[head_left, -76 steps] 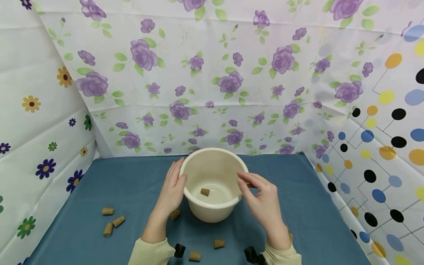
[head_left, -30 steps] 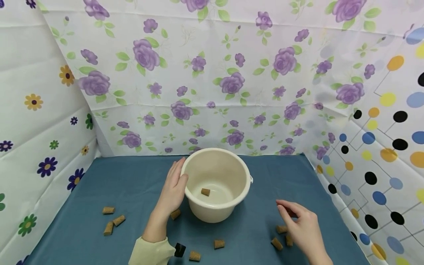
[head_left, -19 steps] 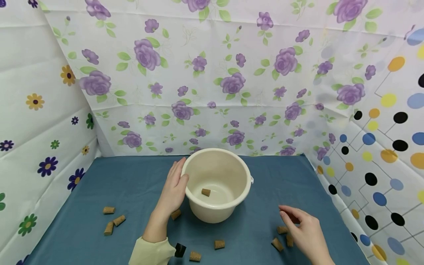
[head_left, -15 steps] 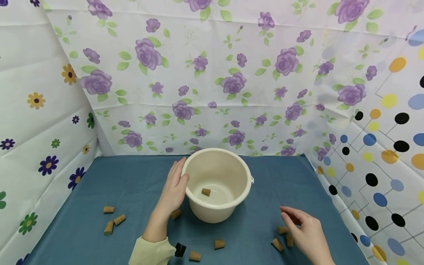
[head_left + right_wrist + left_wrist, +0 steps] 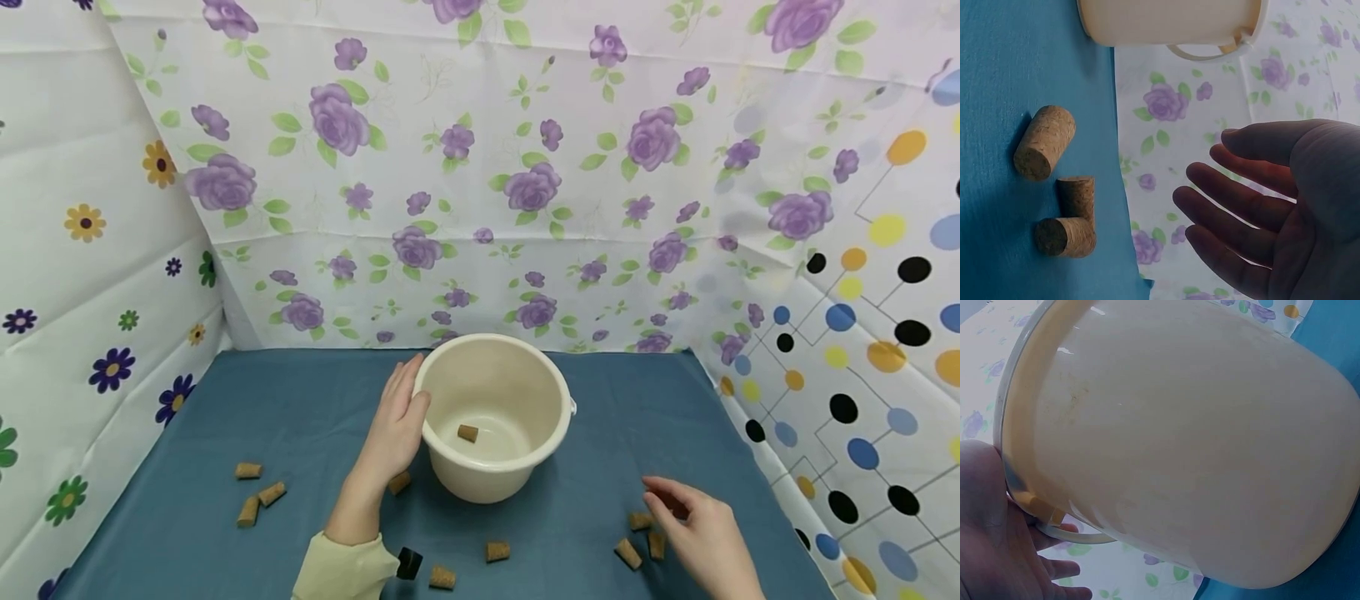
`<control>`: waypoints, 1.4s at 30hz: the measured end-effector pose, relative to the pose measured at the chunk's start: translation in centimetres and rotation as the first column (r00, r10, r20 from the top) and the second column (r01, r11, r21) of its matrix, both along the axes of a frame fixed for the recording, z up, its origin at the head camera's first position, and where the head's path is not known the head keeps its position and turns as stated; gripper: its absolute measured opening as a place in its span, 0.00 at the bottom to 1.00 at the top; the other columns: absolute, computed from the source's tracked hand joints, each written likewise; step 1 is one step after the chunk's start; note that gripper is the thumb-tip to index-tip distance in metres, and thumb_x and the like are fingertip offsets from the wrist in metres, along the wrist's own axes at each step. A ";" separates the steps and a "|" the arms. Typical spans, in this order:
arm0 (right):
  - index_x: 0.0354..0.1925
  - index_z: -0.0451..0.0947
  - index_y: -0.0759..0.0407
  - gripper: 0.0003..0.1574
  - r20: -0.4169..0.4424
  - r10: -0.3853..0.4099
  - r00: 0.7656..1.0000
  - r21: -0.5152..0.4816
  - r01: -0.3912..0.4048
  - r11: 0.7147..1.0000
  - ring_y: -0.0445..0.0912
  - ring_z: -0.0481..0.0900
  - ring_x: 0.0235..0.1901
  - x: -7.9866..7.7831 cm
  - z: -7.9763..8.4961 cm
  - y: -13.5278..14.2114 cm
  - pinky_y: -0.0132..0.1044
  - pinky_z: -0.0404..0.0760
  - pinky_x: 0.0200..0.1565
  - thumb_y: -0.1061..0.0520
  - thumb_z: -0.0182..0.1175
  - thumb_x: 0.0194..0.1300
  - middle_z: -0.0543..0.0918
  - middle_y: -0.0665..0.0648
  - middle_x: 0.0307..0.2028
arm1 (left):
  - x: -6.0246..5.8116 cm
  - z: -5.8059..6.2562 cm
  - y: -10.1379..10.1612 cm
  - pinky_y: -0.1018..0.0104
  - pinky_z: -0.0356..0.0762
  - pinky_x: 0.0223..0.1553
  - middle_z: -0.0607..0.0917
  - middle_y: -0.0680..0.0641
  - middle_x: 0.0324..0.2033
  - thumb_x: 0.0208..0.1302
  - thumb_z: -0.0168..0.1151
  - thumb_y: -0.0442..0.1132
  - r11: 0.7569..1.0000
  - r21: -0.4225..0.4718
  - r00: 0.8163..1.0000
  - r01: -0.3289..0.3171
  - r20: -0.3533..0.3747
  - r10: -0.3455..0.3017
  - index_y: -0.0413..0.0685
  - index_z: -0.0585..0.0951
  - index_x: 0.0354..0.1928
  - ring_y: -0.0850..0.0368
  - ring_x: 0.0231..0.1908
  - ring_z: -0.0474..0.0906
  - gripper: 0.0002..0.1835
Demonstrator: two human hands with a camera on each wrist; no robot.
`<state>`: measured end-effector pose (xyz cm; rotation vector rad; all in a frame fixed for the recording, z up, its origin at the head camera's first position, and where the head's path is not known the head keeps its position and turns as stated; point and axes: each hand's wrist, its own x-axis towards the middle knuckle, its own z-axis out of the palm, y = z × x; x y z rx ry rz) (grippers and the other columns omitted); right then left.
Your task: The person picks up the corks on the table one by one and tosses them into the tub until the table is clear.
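Observation:
A cream plastic bucket (image 5: 487, 483) stands upright on the blue cloth, with one cork (image 5: 468, 433) lying on its inner floor. My left hand (image 5: 392, 429) rests against the bucket's left rim, fingers straight; in the left wrist view, the hand (image 5: 997, 544) lies beside the rim near the bucket's handle (image 5: 1079, 536). Out to the right, my right hand (image 5: 701, 533) hovers beside three corks (image 5: 628, 553) with nothing in it. The right wrist view shows that hand (image 5: 1272, 206) with loosely bent fingers, apart from the corks (image 5: 1045, 142).
Three corks (image 5: 272, 494) lie in a group on the left of the cloth. Two more, one cork (image 5: 497, 551) and another cork (image 5: 442, 577), lie in front of the bucket. Another cork (image 5: 399, 482) is partly behind the left wrist. Patterned sheets (image 5: 480, 167) enclose the back and sides.
My right hand has left the bucket's right rim and moved right and nearer, to beside the right-hand corks, dropping slightly over the last second. The left hand has stayed at the rim.

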<state>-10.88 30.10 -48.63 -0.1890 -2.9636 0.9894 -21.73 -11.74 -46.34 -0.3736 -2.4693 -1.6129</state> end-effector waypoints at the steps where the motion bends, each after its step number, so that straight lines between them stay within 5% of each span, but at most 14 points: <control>1: 0.61 0.87 0.58 0.22 0.005 0.000 1.000 -0.001 0.000 1.000 0.43 0.88 0.42 0.0 0.0 0.0 0.41 0.88 0.42 0.48 0.67 0.77 0.91 0.51 0.47 | 0.0 0.0 0.0 0.31 0.38 0.79 0.57 0.42 0.83 0.85 0.44 0.41 1.000 0.001 1.000 -0.001 0.002 0.001 0.44 0.57 0.85 0.43 0.84 0.37 0.32; 42: 0.40 0.89 0.60 0.17 0.299 -0.057 0.952 0.089 0.031 0.996 0.45 0.82 0.29 0.5 -2.6 1.7 0.47 0.84 0.35 0.47 0.72 0.71 0.85 0.49 0.30 | 0.3 -0.2 -0.1 0.30 0.37 0.79 0.57 0.42 0.83 0.86 0.43 0.43 1.000 0.002 1.000 0.006 -0.016 -0.006 0.44 0.57 0.85 0.41 0.84 0.37 0.32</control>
